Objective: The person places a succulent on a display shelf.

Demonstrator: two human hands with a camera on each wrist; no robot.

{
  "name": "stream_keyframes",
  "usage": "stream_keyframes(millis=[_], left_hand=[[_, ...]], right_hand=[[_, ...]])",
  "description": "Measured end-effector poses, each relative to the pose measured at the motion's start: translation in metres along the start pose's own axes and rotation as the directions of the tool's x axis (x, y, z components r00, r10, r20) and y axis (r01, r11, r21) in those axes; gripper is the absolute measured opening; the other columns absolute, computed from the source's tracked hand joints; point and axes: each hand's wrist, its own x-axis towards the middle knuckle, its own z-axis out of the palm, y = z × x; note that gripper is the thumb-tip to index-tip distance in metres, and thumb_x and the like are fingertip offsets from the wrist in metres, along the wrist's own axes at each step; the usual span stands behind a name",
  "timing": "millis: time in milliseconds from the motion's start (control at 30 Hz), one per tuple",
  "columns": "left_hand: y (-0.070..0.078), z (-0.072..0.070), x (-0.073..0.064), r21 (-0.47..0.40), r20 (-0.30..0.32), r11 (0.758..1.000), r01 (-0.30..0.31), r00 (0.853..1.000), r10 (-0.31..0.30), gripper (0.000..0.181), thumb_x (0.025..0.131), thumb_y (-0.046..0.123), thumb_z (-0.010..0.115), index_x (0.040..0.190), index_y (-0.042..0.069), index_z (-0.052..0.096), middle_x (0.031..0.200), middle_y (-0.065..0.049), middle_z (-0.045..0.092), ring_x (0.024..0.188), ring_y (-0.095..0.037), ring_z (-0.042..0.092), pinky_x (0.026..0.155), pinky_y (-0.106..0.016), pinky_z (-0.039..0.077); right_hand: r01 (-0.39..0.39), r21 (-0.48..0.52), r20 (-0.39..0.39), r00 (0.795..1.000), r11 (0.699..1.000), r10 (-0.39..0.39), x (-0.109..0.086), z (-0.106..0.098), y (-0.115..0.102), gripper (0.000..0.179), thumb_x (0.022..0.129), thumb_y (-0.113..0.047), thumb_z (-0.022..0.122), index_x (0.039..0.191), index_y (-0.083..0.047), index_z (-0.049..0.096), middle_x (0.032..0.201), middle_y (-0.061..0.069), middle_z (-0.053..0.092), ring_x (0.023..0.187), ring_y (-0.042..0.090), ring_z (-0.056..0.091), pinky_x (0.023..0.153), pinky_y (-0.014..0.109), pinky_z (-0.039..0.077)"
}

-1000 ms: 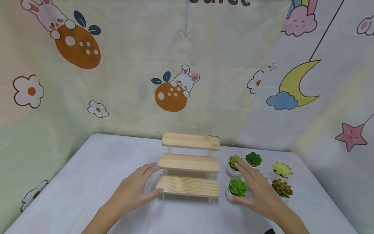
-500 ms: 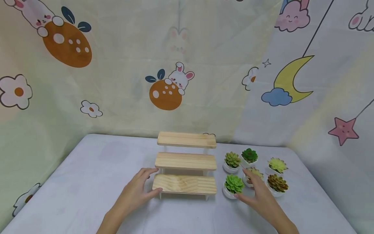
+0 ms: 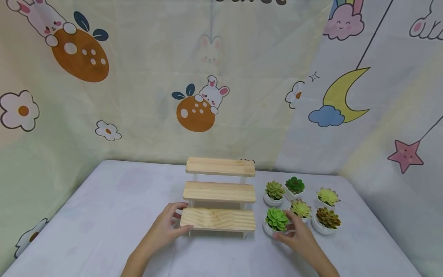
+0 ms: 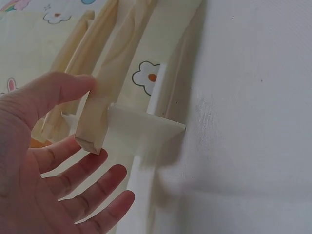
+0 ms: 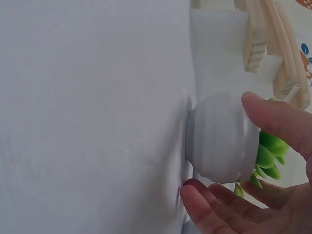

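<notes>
A three-tier wooden display stand with pale supports stands in the middle of the table. My left hand is at the left end of its lowest board; the thumb touches the front edge, the other fingers are spread and nearly straight behind the board's end. To the right of the stand is a bright green artificial succulent in a white round pot. My right hand holds this pot from its right side, thumb at the rim and fingers curved around it. The pot stands upright on the table.
Other potted succulents stand close by: an olive-green one, a dark green one, a yellow-green one, a pale one and a brown one. A printed cloth hangs behind the white table.
My right hand has lowered from above the succulents and closed around the bright green one's pot. My left hand has come closer to the lowest board's end. The head view has shifted slightly.
</notes>
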Motion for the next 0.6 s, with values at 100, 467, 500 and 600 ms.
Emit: stream_keyframes(millis=[100, 467, 500, 600], left_hand=[[-0.002, 0.0, 0.0, -0.006, 0.008, 1.0, 0.007, 1.0, -0.007, 0.061, 0.07, 0.025, 0.081, 0.122, 0.008, 0.054, 0.114, -0.005, 0.055, 0.092, -0.015, 0.057, 0.08, -0.034, 0.048], [-0.009, -0.005, 0.0, -0.037, 0.039, 0.999, 0.0, 0.999, 0.001, 0.061, 0.07, 0.025, 0.081, 0.122, 0.007, 0.055, 0.115, -0.007, 0.055, 0.093, -0.017, 0.058, 0.08, -0.032, 0.049], [-0.01, -0.006, 0.0, -0.041, 0.045, 0.999, -0.012, 0.999, 0.014, 0.061, 0.071, 0.025, 0.08, 0.123, 0.006, 0.055, 0.116, -0.008, 0.055, 0.093, -0.017, 0.058, 0.079, -0.031, 0.049], [-0.011, -0.007, 0.001, -0.048, 0.055, 0.998, -0.037, 0.998, 0.04, 0.061, 0.072, 0.026, 0.08, 0.123, 0.003, 0.055, 0.117, -0.011, 0.055, 0.091, -0.016, 0.059, 0.078, -0.029, 0.05]], right_hand=[[-0.02, 0.015, 0.0, 1.0, 1.0, 0.02, 0.001, 0.002, 0.001, 0.09, 0.071, -0.028, 0.08, 0.138, 0.007, 0.031, 0.118, 0.024, 0.052, 0.092, 0.022, 0.059, 0.073, 0.033, 0.052], [-0.042, 0.007, 0.007, 0.999, 0.999, 0.042, 0.006, 0.006, 0.001, 0.093, 0.071, -0.029, 0.08, 0.136, 0.013, 0.03, 0.114, 0.024, 0.057, 0.089, 0.022, 0.06, 0.069, 0.033, 0.051], [-0.047, 0.003, 0.01, 0.999, 0.999, 0.047, 0.007, 0.006, 0.001, 0.093, 0.071, -0.029, 0.08, 0.136, 0.013, 0.03, 0.114, 0.024, 0.057, 0.09, 0.023, 0.059, 0.069, 0.033, 0.051], [-0.063, -0.01, 0.016, 0.998, 0.998, 0.063, 0.007, 0.005, 0.001, 0.093, 0.07, -0.031, 0.08, 0.135, 0.013, 0.031, 0.114, 0.024, 0.057, 0.091, 0.023, 0.059, 0.069, 0.034, 0.051]])
